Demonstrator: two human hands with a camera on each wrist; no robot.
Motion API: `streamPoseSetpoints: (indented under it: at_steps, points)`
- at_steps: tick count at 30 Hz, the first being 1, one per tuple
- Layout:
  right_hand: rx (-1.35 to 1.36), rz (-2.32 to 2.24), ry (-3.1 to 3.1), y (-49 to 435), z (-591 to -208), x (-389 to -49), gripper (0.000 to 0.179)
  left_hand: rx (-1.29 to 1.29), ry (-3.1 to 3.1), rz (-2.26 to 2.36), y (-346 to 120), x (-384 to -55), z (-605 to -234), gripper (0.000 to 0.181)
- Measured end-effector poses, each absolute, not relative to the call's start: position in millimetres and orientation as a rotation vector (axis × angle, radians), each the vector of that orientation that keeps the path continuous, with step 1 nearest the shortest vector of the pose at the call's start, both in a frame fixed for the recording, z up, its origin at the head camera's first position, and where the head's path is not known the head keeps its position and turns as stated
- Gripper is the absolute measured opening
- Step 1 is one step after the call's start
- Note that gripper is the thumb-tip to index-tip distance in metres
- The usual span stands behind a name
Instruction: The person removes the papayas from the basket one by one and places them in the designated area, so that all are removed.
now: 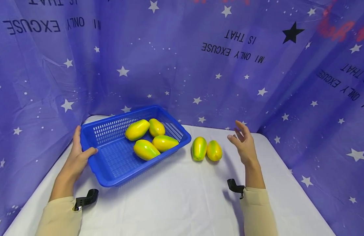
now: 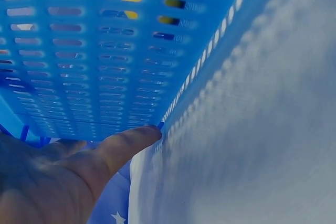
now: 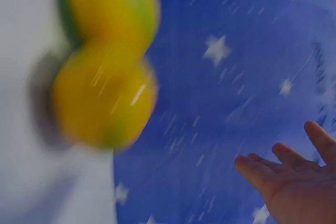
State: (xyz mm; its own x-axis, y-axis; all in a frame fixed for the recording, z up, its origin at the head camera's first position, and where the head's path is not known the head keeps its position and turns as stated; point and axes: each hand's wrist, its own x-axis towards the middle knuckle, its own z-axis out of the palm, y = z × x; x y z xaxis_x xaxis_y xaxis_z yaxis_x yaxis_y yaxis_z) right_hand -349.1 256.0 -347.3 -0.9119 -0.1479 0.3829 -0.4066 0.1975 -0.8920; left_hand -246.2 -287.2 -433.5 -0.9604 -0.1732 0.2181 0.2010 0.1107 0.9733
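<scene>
A blue plastic basket, rectangular and slotted [image 1: 117, 157], sits on a white-covered table [image 1: 170, 203]; four glossy yellow-green, mango-shaped fruits [image 1: 137, 130] lie inside towards its right end; two matching ones, the nearer-to-basket fruit [image 1: 199, 148] and the outer fruit [image 1: 214, 151], lie side by side on the table, just right of it.

Good handling here probably means keeping the basket steady at its left end, and closing on one smooth fruit around its middle, without nudging its neighbour.

The left hand [image 1: 77, 159] grips the basket's left end, thumb over the rim, fingers outside; the right hand [image 1: 245, 146] hangs above the table, right of the loose pair, fingers gently bent, thumb apart, holding and touching nothing.
</scene>
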Motion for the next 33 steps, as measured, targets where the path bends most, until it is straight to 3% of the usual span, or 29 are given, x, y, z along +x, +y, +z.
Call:
streamPoseSetpoints:
  at_steps: [11, 19, 28, 33]
  points:
    - [0.852, 1.685, -2.286, 151.5, -291.2, -339.4, 0.070, -0.060, -2.099, -1.935, -281.1, -255.9, -433.6, 0.092]
    - [1.017, 1.584, -2.328, 68.5, -258.7, -347.1, 0.069, 0.001, -2.133, -1.902, -288.6, -244.0, -430.1, 0.091]
    - [1.075, 1.589, -2.458, -2.8, -260.1, -349.3, 0.068, 0.034, -2.118, -1.914, -285.9, -240.5, -436.1, 0.090]
    - [1.068, 1.635, -2.478, -25.2, -276.3, -367.0, 0.067, 0.019, -2.132, -1.875, -280.7, -244.1, -433.2, 0.091]
